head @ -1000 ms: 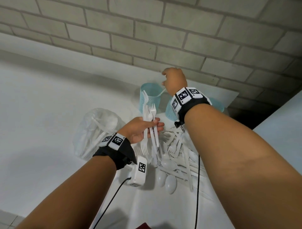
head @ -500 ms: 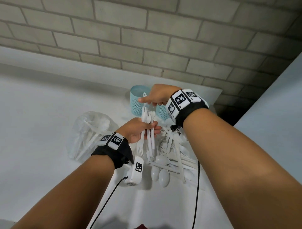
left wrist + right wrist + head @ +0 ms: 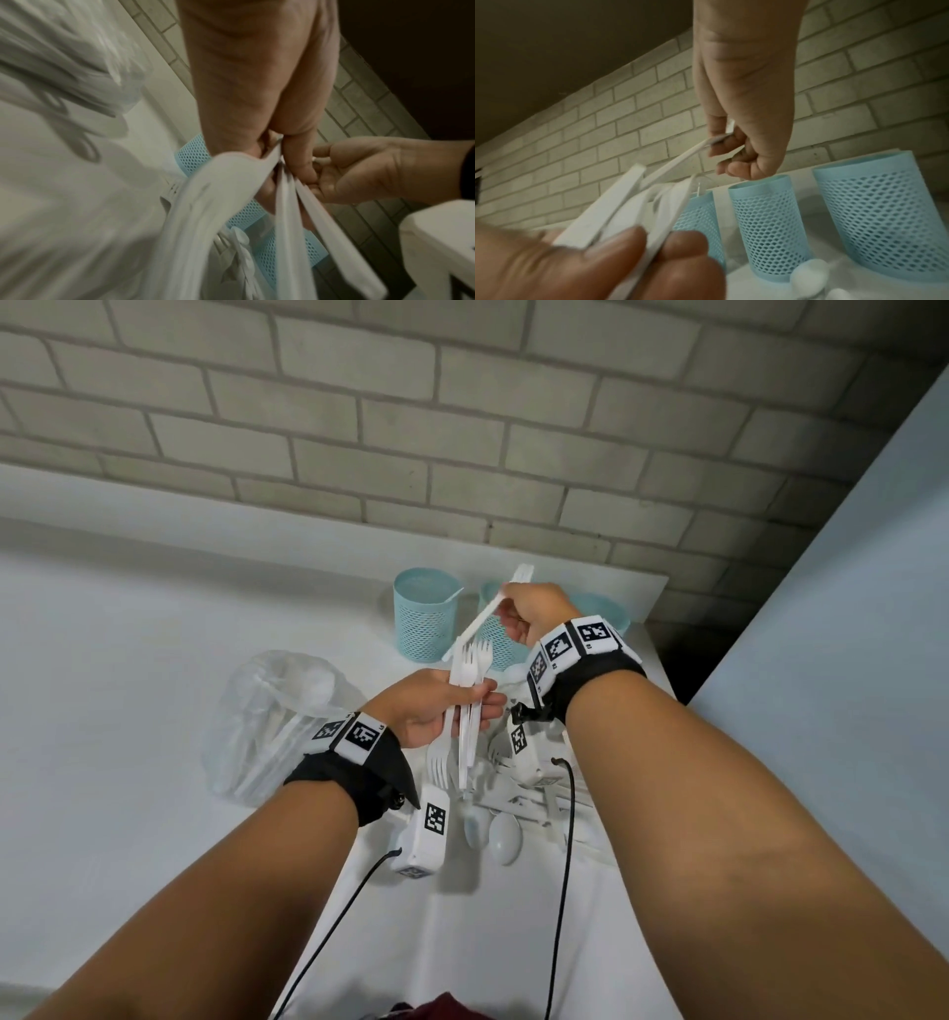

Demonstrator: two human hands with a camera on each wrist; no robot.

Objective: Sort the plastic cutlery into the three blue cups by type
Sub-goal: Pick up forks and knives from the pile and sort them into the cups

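Head view caught it all, left to right. Out past the left hand's knuckles lay a crumpled clear bag (image 3: 277, 721) with white cutlery inside, flat on the white table (image 3: 102, 660). Then the left hand (image 3: 434, 708): fingers and thumb curled round a bundle of forks (image 3: 468, 706), thumb pressed across the handles, tines sticking out both above and below the fist. Under those fingers, a loose pile of cutlery (image 3: 513, 803) was spread on the table, two spoons (image 3: 493, 834) nearest the viewer.

Beyond the fingertips stood the three blue cups in a row by the brick wall (image 3: 462, 428): the left cup (image 3: 423, 613) clear in view with a thin white handle leaning on its rim, the middle cup (image 3: 495, 634) partly hidden behind the hands, the right cup (image 3: 606, 611) peeking out past the right wrist.

And the right hand (image 3: 534, 613) was up high, just over the middle cup. Its thumb and forefinger pinched a single white piece (image 3: 485, 616) near one end, the other fingers curled under; the piece slanted down until its lower end met the top of the bundle. The right wrist view showed that pinch (image 3: 721, 140) clearly, though which type of piece it was, I couldn't tell.
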